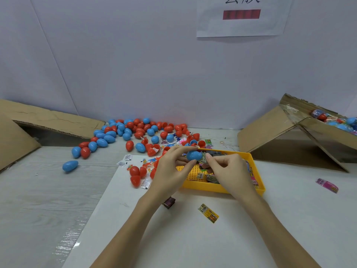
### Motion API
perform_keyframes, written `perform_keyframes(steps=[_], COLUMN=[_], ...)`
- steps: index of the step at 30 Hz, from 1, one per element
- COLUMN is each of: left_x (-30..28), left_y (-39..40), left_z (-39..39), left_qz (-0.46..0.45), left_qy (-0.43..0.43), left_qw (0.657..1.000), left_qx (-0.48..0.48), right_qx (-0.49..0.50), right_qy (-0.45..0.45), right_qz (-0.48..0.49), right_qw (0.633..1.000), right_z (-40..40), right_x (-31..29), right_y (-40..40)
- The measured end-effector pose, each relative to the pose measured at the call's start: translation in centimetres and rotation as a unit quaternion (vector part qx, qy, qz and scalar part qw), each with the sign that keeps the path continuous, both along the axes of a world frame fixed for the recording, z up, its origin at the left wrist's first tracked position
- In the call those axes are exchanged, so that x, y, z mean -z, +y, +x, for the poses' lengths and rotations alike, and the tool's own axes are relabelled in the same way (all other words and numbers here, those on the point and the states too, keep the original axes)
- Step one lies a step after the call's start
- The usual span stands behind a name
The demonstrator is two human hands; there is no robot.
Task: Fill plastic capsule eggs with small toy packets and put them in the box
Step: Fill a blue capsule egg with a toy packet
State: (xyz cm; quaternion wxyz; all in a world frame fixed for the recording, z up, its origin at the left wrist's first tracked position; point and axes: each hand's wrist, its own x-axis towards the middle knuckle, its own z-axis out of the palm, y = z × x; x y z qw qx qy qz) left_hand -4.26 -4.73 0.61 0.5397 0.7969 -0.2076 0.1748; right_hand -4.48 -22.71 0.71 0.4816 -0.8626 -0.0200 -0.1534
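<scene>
A: How far along is this looking?

B: Midway at best, I'd judge. The left hand (pixel 170 167) is gripping a blue egg (pixel 194 155) above the yellow tray (pixel 222 187), fingers curled round it, while the right hand (pixel 229 171) is pinching a small toy packet (pixel 203 161) right at the egg's lower edge — it seems to be going in, though I cannot tell whether the shell is open or closing.

A: And what is already finished?

B: The cardboard box (pixel 316 130) at the far right is holding several wrapped and blue eggs, so some are looking done. A big pile of red and blue eggs (pixel 135 132) is lying on the worktop (pixel 48 190) near the wall, well apart from the box, with a few red halves (pixel 136 176) just left of the tray — plenty is waiting.

A: More packets?

B: The tray is holding some; a yellow packet (pixel 208 213) is lying nearer the person, a pink packet (pixel 327 185) off to the right.

A: Any writing to read?

B: The paper sign (pixel 239 26) on the wall is showing cut-off characters and a blurred red bar; the packet print is too small to read.
</scene>
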Motion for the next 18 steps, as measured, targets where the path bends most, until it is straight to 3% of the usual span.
perform_keyframes(steps=[5, 9, 13, 18], left_x=[0.2, 0.2, -0.3, -0.4], left_y=[-0.2, -0.2, -0.2, -0.4], left_z=[0.0, 0.0, -0.1, -0.3], left_qz=[0.046, 0.028, -0.076, -0.107], left_qy=[-0.036, -0.015, 0.063, 0.063], left_qw=[0.998, 0.999, 0.994, 0.992], left_qx=[-0.024, -0.006, 0.036, 0.031], right_qx=[-0.006, -0.018, -0.074, -0.112], right_qy=[-0.073, -0.068, 0.000, 0.027], right_qz=[-0.093, -0.096, 0.079, 0.223], right_qw=[0.993, 0.993, 0.994, 0.968], right_z=[-0.4, -0.4, -0.2, -0.4], right_x=[0.2, 0.2, -0.2, -0.8], right_y=[0.1, 0.2, 0.0, 0.3])
